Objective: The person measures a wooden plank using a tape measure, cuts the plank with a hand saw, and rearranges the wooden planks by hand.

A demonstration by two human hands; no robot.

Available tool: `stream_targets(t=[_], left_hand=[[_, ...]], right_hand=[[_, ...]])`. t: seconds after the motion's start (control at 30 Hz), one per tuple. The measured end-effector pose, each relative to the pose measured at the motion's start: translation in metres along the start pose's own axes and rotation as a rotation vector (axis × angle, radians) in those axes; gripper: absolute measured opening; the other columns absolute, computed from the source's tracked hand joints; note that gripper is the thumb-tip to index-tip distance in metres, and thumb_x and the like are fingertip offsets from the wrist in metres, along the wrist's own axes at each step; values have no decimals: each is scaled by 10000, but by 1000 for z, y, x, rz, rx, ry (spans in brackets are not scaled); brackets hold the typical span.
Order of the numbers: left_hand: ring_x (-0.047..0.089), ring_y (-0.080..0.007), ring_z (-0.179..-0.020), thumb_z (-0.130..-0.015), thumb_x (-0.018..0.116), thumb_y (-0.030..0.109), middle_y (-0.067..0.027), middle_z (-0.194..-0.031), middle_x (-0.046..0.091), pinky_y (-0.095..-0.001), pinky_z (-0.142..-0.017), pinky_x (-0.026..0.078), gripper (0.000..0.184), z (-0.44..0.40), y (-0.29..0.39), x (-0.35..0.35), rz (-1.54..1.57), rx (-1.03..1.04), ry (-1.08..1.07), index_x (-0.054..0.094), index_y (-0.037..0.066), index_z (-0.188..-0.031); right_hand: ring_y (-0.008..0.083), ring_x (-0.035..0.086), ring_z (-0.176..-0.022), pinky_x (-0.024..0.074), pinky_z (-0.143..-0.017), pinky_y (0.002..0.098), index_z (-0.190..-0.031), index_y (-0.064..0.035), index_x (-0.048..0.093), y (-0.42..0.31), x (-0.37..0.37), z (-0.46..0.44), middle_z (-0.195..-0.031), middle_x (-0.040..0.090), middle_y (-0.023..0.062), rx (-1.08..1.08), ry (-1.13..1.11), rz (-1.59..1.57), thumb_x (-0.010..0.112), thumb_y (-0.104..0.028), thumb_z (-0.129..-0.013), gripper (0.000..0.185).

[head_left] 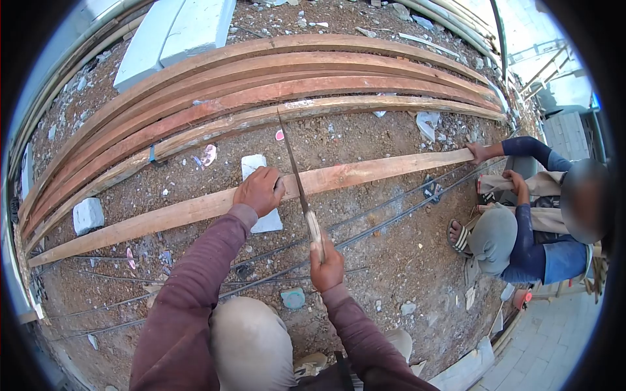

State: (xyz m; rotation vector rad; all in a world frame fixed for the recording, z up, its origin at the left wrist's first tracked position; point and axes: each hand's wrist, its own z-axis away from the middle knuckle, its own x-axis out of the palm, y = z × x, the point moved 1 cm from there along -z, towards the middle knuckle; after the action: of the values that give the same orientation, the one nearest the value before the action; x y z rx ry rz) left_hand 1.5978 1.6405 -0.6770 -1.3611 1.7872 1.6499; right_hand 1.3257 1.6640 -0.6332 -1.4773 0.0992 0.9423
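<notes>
A long wooden plank (372,171) lies across the middle, with a white block (267,220) beneath it. My left hand (259,191) is closed on the plank, just left of the saw. In my right hand (326,264) is the handle of a handsaw (298,176), whose blade crosses the plank and points away from me. A co-worker's hand (479,153) rests on the plank's right end.
Several long timbers (287,83) lie beyond the plank. Thin metal bars (365,233) run along the ground on my side. A co-worker (535,221) squats at the right. White blocks (189,29) lie at the back, another small block (88,215) at the left.
</notes>
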Motion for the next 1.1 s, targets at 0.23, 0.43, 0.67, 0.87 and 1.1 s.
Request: stream_targets(t=[0.23, 0.43, 0.67, 0.87, 1.1], left_hand=[[623, -357, -892, -880, 658, 174, -153, -908, 623, -453, -793, 527, 159, -1, 0, 0, 12, -22, -15, 594, 39, -934], [626, -361, -905, -882, 658, 177, -160, -927, 624, -456, -792, 528, 172, 0, 1, -4, 8, 2, -11, 590, 32, -944], [616, -342, -897, -860, 668, 151, -139, -904, 617, -446, -806, 526, 146, 4, 2, 2, 27, -13, 1, 578, 47, -909], [623, -354, -902, -870, 656, 157, -152, -915, 621, -447, -790, 529, 156, 6, 2, -5, 29, -3, 6, 597, 35, -948], [612, -345, -889, -844, 669, 135, -141, -900, 619, -435, -809, 524, 150, -1, 0, 0, 20, 21, -3, 581, 42, -922]], right_hand=[[361, 709, -1051, 552, -881, 401, -1390, 30, 551, 19, -42, 121, -1180, 689, 252, 8, -12, 36, 571, -153, -984, 445], [427, 682, -1050, 547, -888, 423, -1375, -10, 574, 7, 10, 2, -1184, 678, 267, 53, 0, -104, 610, -154, -971, 430], [374, 722, -977, 559, -849, 409, -1374, 0, 579, 21, -37, 133, -1146, 707, 238, 152, -19, 8, 580, -173, -988, 424], [352, 725, -996, 555, -856, 404, -1371, 2, 575, 13, 3, 15, -1154, 698, 253, -129, 85, -42, 599, -164, -994, 413], [367, 724, -1016, 560, -858, 403, -1346, 18, 590, 22, -23, 88, -1123, 703, 256, -37, 58, 80, 587, -154, -983, 402]])
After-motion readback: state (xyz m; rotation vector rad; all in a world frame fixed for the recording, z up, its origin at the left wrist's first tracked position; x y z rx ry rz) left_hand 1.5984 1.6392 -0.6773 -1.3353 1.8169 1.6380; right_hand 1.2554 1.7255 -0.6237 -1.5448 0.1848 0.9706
